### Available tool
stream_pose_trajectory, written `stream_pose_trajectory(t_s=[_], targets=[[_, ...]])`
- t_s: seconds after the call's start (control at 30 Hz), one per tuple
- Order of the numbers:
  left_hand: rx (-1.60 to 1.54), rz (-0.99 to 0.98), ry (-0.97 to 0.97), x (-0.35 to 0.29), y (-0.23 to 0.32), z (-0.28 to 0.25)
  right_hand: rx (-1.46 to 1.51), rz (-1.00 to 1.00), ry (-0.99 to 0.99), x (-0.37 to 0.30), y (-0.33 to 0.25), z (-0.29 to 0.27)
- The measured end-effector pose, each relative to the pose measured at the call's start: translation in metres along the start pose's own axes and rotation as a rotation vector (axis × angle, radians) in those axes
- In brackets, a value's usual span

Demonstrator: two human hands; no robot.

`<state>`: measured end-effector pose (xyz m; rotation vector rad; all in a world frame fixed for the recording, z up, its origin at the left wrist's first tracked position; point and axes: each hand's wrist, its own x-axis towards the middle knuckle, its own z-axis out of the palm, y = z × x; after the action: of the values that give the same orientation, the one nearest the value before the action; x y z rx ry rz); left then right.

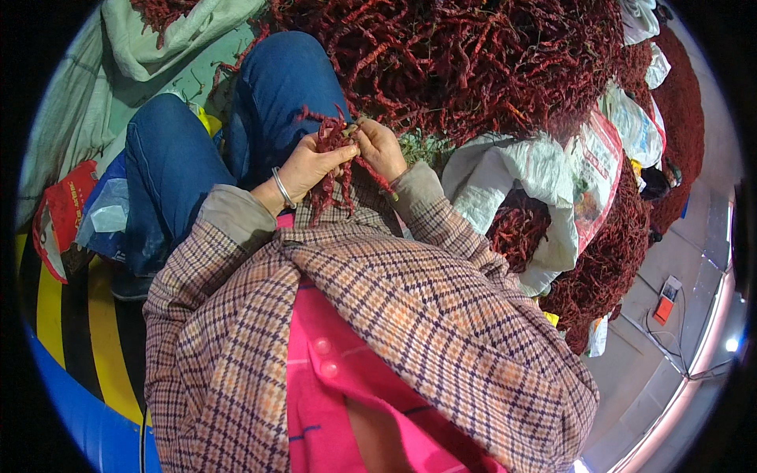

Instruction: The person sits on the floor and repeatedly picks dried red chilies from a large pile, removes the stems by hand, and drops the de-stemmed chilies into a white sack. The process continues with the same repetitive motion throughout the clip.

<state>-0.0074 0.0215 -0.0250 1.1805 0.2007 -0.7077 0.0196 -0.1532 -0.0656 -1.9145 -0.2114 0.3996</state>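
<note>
My left hand [309, 167], with a silver bangle at the wrist, is closed around a bunch of dried red chilies [333, 135] that hang down over my lap. My right hand [380, 147] pinches the top of the same bunch, fingers touching the left hand's. Both hands sit above my knees in blue jeans [272, 87]. A huge heap of dried red chilies [473, 63] lies just beyond the hands.
A white sack [552, 229] half full of chilies stands open at my right. More white sacks [631, 118] line the heap's right side. A pale cloth [142, 39] lies at the upper left, a red bag [59, 213] and blue plastic at my left.
</note>
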Motion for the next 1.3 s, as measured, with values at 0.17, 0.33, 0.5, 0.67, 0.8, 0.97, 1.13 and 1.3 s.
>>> stream_pose_trajectory(t_s=[0.17,0.33,0.5,0.67,0.8,0.97,1.13,1.3], targets=[[0.296,0.492,-0.499,-0.009,0.002,0.034,-0.449,0.136,-0.100,-0.013,0.048,-0.006],[0.031,0.033,-0.278,-0.021,0.018,0.008,-0.644,0.533,-0.152,-0.040,0.044,-0.047],[0.123,0.056,-0.496,-0.028,0.033,0.015,-0.491,0.389,0.043,-0.052,0.093,-0.090],[0.749,0.307,-0.606,-0.033,0.040,0.012,-0.540,0.156,0.158,-0.016,0.057,-0.074],[1.127,0.378,-0.552,-0.034,0.062,0.018,-0.594,0.065,0.018,0.025,0.047,-0.054],[0.957,0.292,-0.587,-0.034,0.054,0.012,-0.803,-0.122,-0.013,0.055,0.068,-0.018],[0.138,-0.015,-0.401,-0.043,0.040,0.002,-0.918,-0.147,-0.079,0.068,0.068,-0.006],[-0.155,0.015,-0.147,-0.035,0.040,-0.006,-0.543,-0.148,0.220,0.063,0.048,-0.042]])
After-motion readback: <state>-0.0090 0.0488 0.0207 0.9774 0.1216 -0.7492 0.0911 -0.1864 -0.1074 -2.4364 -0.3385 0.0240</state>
